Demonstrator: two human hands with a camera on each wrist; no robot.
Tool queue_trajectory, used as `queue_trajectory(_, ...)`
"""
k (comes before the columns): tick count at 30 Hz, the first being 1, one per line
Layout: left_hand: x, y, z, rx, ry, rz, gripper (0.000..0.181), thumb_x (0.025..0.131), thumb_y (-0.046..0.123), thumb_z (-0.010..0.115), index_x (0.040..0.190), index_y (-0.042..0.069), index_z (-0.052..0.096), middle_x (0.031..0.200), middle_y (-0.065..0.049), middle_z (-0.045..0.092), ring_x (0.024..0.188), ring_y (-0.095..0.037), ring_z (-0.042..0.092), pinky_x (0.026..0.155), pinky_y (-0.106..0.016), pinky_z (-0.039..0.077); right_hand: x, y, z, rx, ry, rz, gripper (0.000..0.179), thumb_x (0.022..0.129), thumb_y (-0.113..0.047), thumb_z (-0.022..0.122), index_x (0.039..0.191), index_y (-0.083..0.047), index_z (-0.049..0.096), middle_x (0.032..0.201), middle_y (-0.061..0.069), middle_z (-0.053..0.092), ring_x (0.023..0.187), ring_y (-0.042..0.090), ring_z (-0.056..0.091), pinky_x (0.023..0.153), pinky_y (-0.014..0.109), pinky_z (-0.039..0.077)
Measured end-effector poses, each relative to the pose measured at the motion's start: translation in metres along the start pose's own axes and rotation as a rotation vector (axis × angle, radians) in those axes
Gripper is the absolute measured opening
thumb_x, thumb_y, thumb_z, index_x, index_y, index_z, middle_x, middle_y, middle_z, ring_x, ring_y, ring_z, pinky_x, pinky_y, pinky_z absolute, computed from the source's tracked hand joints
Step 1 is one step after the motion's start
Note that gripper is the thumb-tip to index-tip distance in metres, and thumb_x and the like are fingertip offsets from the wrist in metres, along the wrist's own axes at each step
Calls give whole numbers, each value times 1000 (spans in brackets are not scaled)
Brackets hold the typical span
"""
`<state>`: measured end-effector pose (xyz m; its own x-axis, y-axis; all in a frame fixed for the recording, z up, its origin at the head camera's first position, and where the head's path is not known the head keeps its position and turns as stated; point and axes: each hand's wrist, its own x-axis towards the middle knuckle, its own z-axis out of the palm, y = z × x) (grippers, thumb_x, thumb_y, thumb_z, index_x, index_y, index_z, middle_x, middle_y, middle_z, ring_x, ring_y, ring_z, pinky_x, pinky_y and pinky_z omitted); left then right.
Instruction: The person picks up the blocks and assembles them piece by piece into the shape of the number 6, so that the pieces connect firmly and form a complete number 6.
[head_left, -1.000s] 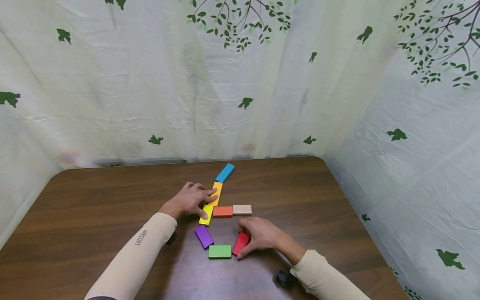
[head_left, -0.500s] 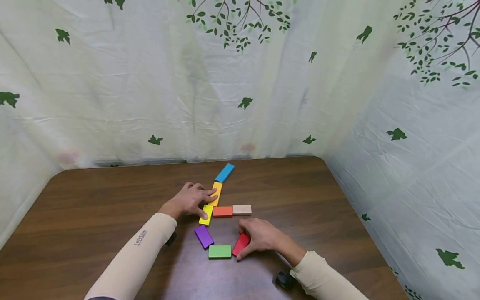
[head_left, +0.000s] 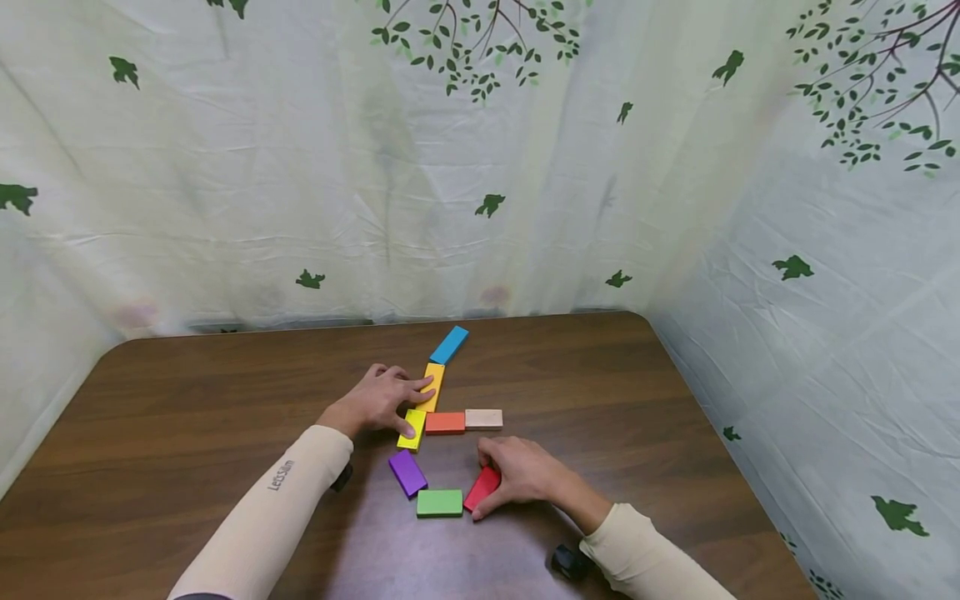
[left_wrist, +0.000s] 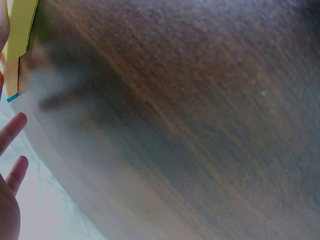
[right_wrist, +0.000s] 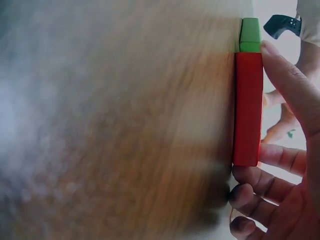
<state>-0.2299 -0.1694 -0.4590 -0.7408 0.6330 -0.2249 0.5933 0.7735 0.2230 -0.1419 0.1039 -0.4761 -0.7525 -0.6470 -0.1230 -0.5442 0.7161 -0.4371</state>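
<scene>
Flat on the table, my right hand [head_left: 525,472] pinches a red block [head_left: 482,488] between the thumb at its near end and the fingers at its far end. In the right wrist view, the end of that red block [right_wrist: 248,110] meets or nearly meets the green block [right_wrist: 250,35]. My left hand [head_left: 378,402] has spread fingers, its thumb touching the yellow block [head_left: 409,442] and two fingertips on the orange-yellow block [head_left: 437,376]. A purple block [head_left: 408,473] lies tilted between the yellow and green blocks. In the left wrist view only part of the left hand shows.
An orange-red block [head_left: 446,423] and a pale pink block [head_left: 483,419] extend end to end right of the yellow one. A blue block [head_left: 450,344] slants away at the top. Leaf-printed curtains [head_left: 420,242] stand behind the brown wooden table [head_left: 225,392].
My right hand has shifted very slightly toward me, with the red block in its pinch. The left hand and the other blocks stay in place.
</scene>
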Motion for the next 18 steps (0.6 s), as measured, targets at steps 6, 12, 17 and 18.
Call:
queue_trajectory(6,-1,1,-1,5,8,13,78,75,51,73,142,19,48,153,-2,37,127,-34,39,104,-58,21,0,3,1,40,11,-17,58,60,-61,84,84,-21,49,67,-12,43,60,3,39,49,19,29)
queue_trajectory(12,-2,1,-1,5,8,19,78,75,50,73,142,18,48,152,-3,38,127,-35,39,104,-59,21,1,10,-3,134,-10,1,57,62,-58,84,93,-19,56,70,-9,49,62,4,43,53,18,35)
queue_trajectory(17,-2,1,-2,0,5,16,78,75,49,74,142,19,48,152,-3,38,127,-35,40,104,-59,21,4,18,-16,181,-8,5,58,66,-55,84,103,-17,60,76,-5,53,68,6,47,59,20,40)
queue_trajectory(18,-2,1,-2,-3,5,15,78,75,50,74,142,19,48,152,-3,38,126,-35,40,104,-59,21,5,20,-18,185,-3,-2,58,67,-54,84,104,-17,60,78,-4,54,70,7,47,60,21,41)
